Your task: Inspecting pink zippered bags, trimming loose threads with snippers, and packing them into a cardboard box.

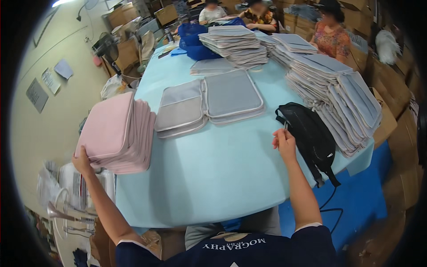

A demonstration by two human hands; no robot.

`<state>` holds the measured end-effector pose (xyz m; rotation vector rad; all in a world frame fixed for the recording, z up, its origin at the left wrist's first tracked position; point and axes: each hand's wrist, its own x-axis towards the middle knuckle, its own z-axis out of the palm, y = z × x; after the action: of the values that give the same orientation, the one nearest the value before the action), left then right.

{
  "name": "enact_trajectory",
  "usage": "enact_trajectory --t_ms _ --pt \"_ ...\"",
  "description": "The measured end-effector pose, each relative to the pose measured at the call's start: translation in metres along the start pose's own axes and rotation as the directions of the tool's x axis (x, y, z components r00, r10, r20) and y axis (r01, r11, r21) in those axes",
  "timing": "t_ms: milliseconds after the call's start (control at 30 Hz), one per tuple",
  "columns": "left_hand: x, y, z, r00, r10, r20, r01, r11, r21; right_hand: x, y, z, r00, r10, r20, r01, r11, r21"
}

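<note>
My left hand (82,161) grips the near left corner of a pink padded case (106,122) on top of a stack of similar pink cases at the table's left edge. My right hand (283,141) is closed around a thin metal object (285,126), just beside a black waist bag (311,138) with straps. In the middle lie two short piles of grey zippered cases, side by side: the left (180,107) has a two-part front, the right (232,93) a plain one.
Tall uneven stacks of grey cases (338,102) line the light blue table's (200,178) right side, more (227,42) stand at the back with blue bags (189,40). Three people (331,40) sit beyond. A fan (106,49), wall and cartons surround the table.
</note>
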<state>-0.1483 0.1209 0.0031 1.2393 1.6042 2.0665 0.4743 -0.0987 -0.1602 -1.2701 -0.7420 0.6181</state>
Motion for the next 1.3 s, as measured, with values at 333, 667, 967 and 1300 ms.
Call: enact_trajectory --t_ms 333,667,967,1300 --pt "-0.012 0.001 0.004 0.914 0.398 -0.079 -0.329 0.841 0.429 -0.004 -0.006 0.004 1.000 -0.019 0.012 0.020 0.998 -0.053" --pt "-0.217 0.059 0.148 0.453 0.814 0.363 -0.882 0.469 0.050 -0.001 -0.003 -0.004 1.000 0.015 -0.004 -0.015 0.997 -0.072" --pt "-0.354 0.004 0.298 0.197 0.527 0.827 -0.774 0.601 -0.199 -0.004 -0.002 0.002 1.000 0.009 0.006 -0.009 0.997 -0.072" --pt "-0.365 -0.014 0.339 0.169 0.615 0.770 -0.839 0.500 -0.215 -0.028 -0.024 0.022 0.988 0.113 0.101 -0.049 0.869 -0.493"
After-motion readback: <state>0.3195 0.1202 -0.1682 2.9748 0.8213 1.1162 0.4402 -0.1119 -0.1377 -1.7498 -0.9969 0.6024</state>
